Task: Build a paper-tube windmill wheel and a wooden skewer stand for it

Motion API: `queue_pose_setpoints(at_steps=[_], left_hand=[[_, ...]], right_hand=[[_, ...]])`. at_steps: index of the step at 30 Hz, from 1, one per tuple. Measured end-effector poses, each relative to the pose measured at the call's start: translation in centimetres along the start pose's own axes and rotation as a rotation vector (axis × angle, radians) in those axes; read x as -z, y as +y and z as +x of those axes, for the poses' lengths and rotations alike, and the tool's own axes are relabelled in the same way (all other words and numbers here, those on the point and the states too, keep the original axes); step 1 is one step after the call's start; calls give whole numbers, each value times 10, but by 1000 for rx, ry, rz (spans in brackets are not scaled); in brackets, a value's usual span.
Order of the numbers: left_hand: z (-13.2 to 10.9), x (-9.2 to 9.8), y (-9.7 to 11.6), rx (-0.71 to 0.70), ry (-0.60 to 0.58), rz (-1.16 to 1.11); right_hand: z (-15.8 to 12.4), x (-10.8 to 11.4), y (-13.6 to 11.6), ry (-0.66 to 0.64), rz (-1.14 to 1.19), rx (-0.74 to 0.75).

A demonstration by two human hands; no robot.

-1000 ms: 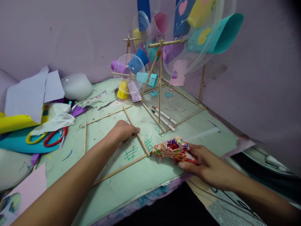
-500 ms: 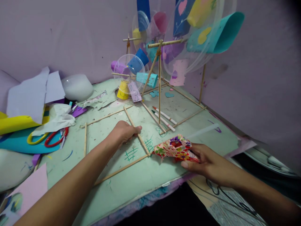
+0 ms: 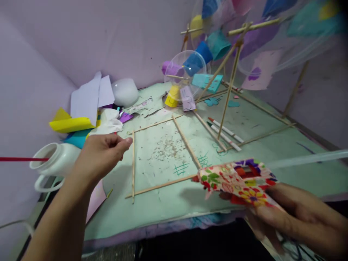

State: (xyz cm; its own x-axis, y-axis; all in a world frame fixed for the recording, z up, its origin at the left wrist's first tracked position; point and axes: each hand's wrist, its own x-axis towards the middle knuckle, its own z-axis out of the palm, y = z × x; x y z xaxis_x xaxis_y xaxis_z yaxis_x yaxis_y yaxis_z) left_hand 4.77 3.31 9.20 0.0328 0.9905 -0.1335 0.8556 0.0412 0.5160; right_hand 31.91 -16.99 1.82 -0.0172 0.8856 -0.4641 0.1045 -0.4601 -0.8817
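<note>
In my right hand [image 3: 293, 214] is a glue gun [image 3: 231, 181] wrapped in flowered material, with a long translucent glue stick [image 3: 312, 158] behind it. Its tip is close to the near right corner of a flat wooden stick frame [image 3: 165, 185] on the table. My left hand [image 3: 106, 154] is raised with curled fingers near the frame's left stick [image 3: 133, 163]; nothing shows in it. Beyond the frame stands a stick-built wheel model with clear discs [image 3: 185, 74] and coloured paper cups, such as a yellow one [image 3: 172, 96]. Its larger wheel is partly out of view.
Two markers [image 3: 224, 136] lie beside the model's stick base. At the left are a white jug [image 3: 58, 163] with a red rod, yellow paper [image 3: 72, 125], white sheets [image 3: 87, 98] and a white rounded object [image 3: 125, 92]. A wall rises behind the green-covered table [image 3: 119, 224].
My left hand has let go of the frame's right stick and moved left. The view has turned left, bringing the jug in. The glue gun is still in my right hand.
</note>
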Motion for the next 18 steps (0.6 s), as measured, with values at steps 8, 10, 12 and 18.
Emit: queue_pose_setpoints(at_steps=[8,10,12,18], left_hand=[[9,-20,-47,-89,-77,274],[12,-18,-53,-54,-47,154],[13,-15,-59,5,-33,17],[11,-19,-66,32,-105,-1]], right_hand=[[17,-86,-20,28,-7,-5],[22,-96,-19,37,15,7],[25,-102,-17,35,30,22],[27,-105,-10,-38,-19,78]])
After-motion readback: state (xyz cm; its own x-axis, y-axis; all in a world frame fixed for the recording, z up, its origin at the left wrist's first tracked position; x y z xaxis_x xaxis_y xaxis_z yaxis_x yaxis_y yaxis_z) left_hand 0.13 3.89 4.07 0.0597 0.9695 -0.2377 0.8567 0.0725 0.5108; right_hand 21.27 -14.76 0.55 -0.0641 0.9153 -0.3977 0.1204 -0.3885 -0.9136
